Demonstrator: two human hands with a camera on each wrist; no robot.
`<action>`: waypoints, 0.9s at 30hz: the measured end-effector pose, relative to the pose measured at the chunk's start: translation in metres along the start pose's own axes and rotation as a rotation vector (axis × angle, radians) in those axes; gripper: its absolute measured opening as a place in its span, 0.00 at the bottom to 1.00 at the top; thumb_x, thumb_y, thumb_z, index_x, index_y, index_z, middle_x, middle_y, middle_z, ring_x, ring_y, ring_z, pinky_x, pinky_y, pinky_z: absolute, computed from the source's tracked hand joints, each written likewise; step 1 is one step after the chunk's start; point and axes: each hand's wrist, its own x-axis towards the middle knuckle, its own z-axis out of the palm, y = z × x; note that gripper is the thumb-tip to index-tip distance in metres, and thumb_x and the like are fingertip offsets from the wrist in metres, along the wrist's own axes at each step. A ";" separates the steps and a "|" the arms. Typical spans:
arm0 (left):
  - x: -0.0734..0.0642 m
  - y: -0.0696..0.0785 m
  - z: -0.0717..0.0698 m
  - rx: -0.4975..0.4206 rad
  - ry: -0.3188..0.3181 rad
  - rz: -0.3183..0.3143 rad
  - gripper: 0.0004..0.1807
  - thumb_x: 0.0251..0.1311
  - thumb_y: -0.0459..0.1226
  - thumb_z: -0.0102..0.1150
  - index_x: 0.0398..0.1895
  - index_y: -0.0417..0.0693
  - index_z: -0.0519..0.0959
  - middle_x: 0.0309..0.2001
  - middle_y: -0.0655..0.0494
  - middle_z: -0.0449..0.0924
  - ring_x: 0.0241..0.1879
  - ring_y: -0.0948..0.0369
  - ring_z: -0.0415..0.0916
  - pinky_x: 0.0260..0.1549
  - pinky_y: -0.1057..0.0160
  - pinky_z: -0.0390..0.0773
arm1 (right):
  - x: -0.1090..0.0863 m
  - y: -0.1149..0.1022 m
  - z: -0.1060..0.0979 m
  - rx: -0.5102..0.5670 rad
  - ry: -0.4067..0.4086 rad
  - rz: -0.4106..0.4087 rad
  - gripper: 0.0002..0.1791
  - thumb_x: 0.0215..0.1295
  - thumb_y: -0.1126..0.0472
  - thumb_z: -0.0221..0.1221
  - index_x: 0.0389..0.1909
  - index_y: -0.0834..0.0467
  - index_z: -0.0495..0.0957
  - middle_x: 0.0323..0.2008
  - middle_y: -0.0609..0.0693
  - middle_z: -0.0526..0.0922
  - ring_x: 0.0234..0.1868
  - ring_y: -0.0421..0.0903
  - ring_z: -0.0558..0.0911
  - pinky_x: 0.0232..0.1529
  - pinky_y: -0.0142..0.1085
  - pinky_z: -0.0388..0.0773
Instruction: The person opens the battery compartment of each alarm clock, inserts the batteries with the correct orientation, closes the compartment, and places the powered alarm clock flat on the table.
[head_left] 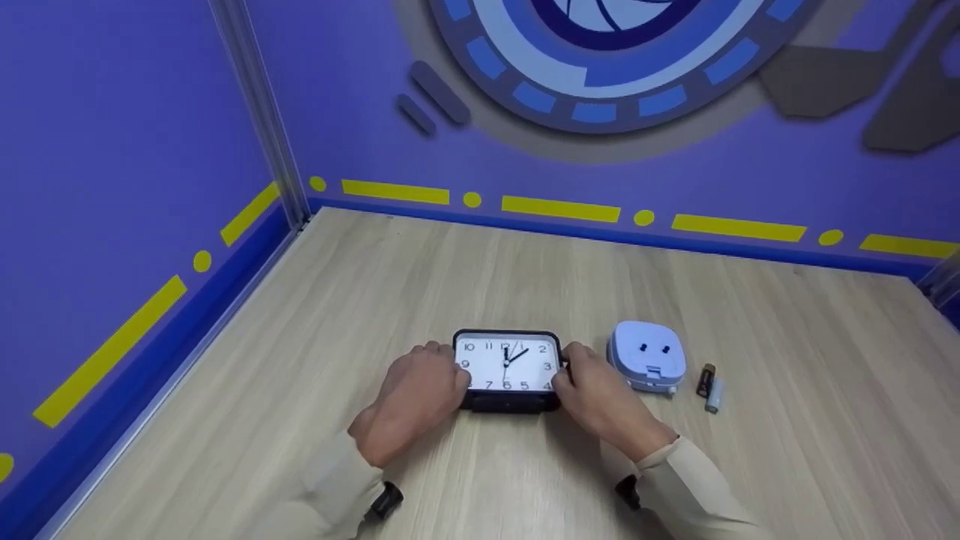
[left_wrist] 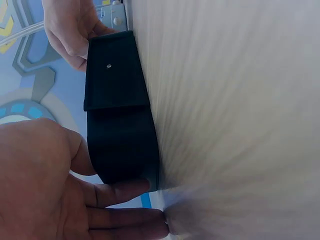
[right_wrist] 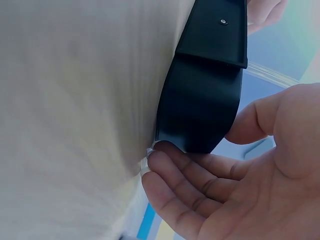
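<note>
Rm: blue-purple printed walls (head_left: 352, 112) w/ yellow dashes round a pale wood-grain tabletop (head_left: 375, 277), prob. smooth enough for things to slide. On or just above it, front-centre (contact hard to tell), is a black-framed clock (head_left: 487, 371), face up; likely light-ish, stiff plastic, a bit slick, w/ the front prob. the fragile bit, so best hold = both short sides, thumbs near the rim. L hand (head_left: 420, 386) & R hand (head_left: 604, 394) each grip one short side, thumb at front, fingers round the edge; off R: white case (head_left: 649, 352), then 2 small batteries (head_left: 715, 395).
</note>
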 end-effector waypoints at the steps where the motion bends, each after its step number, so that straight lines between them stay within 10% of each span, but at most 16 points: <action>1: -0.001 0.000 0.000 0.012 -0.009 0.005 0.15 0.72 0.37 0.54 0.28 0.36 0.77 0.28 0.46 0.75 0.29 0.51 0.76 0.29 0.50 0.81 | -0.002 0.000 0.000 -0.004 0.003 -0.009 0.12 0.73 0.65 0.53 0.51 0.67 0.76 0.40 0.54 0.79 0.39 0.49 0.77 0.45 0.48 0.78; 6: -0.004 0.002 -0.002 0.059 -0.017 0.038 0.16 0.73 0.37 0.54 0.25 0.39 0.76 0.25 0.49 0.74 0.27 0.55 0.73 0.27 0.53 0.80 | -0.009 0.000 -0.003 -0.015 0.009 -0.018 0.11 0.71 0.65 0.54 0.50 0.66 0.76 0.39 0.53 0.78 0.38 0.48 0.77 0.45 0.48 0.77; 13: -0.008 0.005 -0.005 0.349 -0.037 0.251 0.16 0.67 0.34 0.60 0.19 0.45 0.75 0.23 0.51 0.72 0.25 0.59 0.71 0.17 0.56 0.77 | -0.015 0.000 -0.004 -0.003 0.001 -0.020 0.09 0.71 0.65 0.55 0.47 0.64 0.76 0.37 0.51 0.77 0.36 0.47 0.76 0.41 0.45 0.76; 22: -0.008 0.011 -0.019 0.048 -0.189 0.059 0.22 0.71 0.38 0.54 0.15 0.48 0.68 0.18 0.57 0.67 0.21 0.61 0.64 0.21 0.52 0.78 | -0.020 0.001 -0.004 -0.031 0.015 -0.037 0.08 0.68 0.65 0.57 0.45 0.63 0.75 0.35 0.51 0.75 0.34 0.47 0.75 0.38 0.45 0.75; 27: -0.008 0.016 -0.024 0.166 -0.286 0.112 0.22 0.71 0.38 0.56 0.15 0.49 0.69 0.17 0.59 0.66 0.20 0.62 0.63 0.21 0.54 0.78 | -0.029 0.003 -0.005 -0.039 0.010 -0.038 0.07 0.67 0.65 0.58 0.44 0.62 0.75 0.34 0.50 0.75 0.34 0.46 0.74 0.38 0.44 0.75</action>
